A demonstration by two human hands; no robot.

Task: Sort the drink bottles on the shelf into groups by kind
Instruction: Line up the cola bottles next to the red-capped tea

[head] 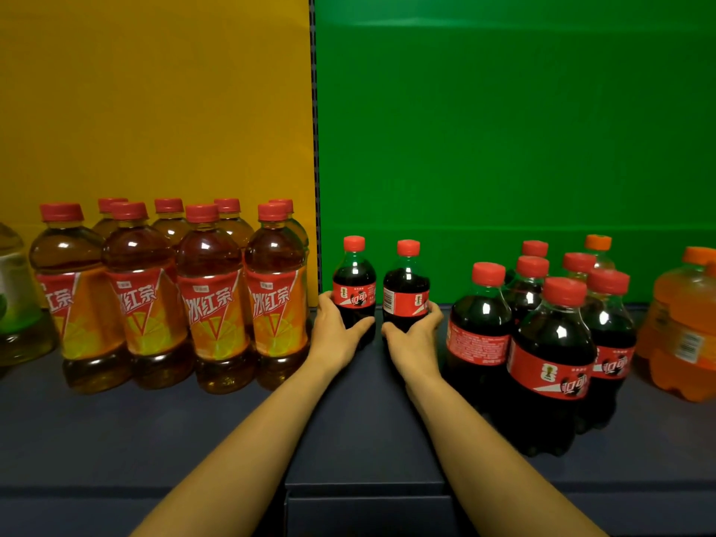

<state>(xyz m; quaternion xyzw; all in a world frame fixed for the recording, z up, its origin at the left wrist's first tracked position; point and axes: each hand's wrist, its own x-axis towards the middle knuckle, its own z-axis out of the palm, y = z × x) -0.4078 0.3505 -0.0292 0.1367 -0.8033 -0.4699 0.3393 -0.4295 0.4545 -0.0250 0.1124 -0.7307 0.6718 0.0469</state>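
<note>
Currently gripping two small cola bottles at the back of the dark shelf [232, 428], both standing upright, red caps pointing straight up, long axes vertical. Wrapping the left hand [336, 328] around the left cola bottle [354, 281], closing the right hand [411, 332] around the right cola bottle [406, 285], the two standing just beside each other. Standing well left: iced tea bottles [209, 296]. Clustering near right: more cola bottles [550, 343], then orange soda bottles [685, 323], all upright.
</note>
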